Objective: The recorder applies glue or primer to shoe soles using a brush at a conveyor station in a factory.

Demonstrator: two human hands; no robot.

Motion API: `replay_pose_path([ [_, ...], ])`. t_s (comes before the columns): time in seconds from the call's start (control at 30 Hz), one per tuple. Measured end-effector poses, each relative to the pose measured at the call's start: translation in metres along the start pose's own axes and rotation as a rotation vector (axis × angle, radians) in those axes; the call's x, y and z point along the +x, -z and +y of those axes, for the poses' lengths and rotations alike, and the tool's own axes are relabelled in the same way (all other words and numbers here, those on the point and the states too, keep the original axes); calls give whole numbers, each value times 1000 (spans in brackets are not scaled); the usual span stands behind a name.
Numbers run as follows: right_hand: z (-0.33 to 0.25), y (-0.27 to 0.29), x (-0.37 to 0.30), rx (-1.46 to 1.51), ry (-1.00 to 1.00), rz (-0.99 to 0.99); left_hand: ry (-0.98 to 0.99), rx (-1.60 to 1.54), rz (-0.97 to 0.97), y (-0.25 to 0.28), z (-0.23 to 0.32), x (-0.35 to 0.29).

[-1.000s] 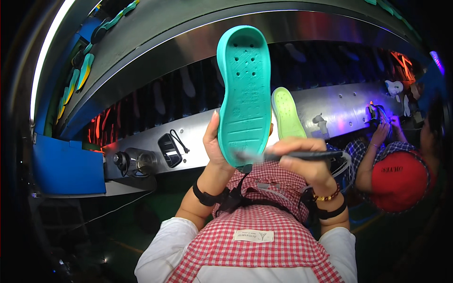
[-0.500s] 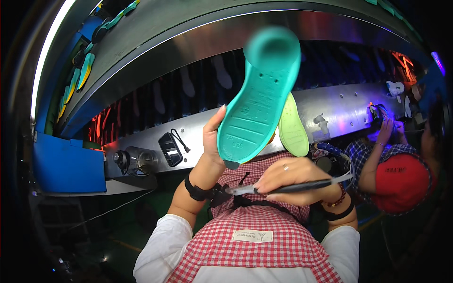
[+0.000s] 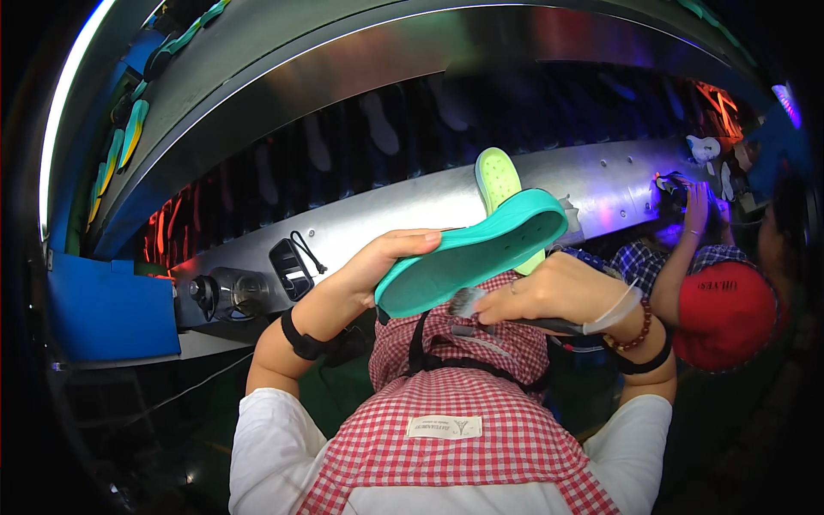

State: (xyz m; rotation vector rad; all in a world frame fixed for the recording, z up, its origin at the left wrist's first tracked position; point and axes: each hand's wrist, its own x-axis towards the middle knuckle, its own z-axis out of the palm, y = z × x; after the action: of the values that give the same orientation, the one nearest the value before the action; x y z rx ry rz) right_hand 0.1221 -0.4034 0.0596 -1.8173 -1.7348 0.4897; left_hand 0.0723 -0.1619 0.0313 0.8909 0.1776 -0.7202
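Observation:
A teal shoe sole (image 3: 472, 249) is tilted in front of me, its hollow side partly facing me. My left hand (image 3: 386, 262) is closed round its left end, thumb along the upper edge. My right hand (image 3: 558, 296) grips a brush (image 3: 466, 302) with a dark handle; the grey bristles point left, just below the sole's lower edge. Whether they touch the sole I cannot tell. Behind the teal sole, a light green sole (image 3: 498, 178) lies on the metal ledge (image 3: 403, 206), partly hidden.
A black corded device (image 3: 292, 266) and a clear bottle (image 3: 233, 294) lie on the ledge to the left. Dark sole shapes (image 3: 378, 122) line the recess beyond it. To the right, a co-worker in a red cap (image 3: 730, 313) works under violet light.
The teal sole has tipped from upright to nearly level and come lower. My right hand has moved slightly, bringing the brush close to the sole. More of the green sole's upper end shows.

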Motion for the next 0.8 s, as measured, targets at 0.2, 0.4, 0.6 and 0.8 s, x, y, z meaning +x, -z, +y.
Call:
replay_pose_path([
  [0.2,6,3,-10,141,-57,114,26,-4,18,8,0,-1],
  [0.4,18,6,-19,170,-44,203,7,-32,55,20,-3,-7],
  [0.6,12,-1,-22,499,-185,255,-82,-110,102,18,-7,0],
  [0.8,23,-36,4,740,-439,607,-152,-370,62,17,-28,19],
])
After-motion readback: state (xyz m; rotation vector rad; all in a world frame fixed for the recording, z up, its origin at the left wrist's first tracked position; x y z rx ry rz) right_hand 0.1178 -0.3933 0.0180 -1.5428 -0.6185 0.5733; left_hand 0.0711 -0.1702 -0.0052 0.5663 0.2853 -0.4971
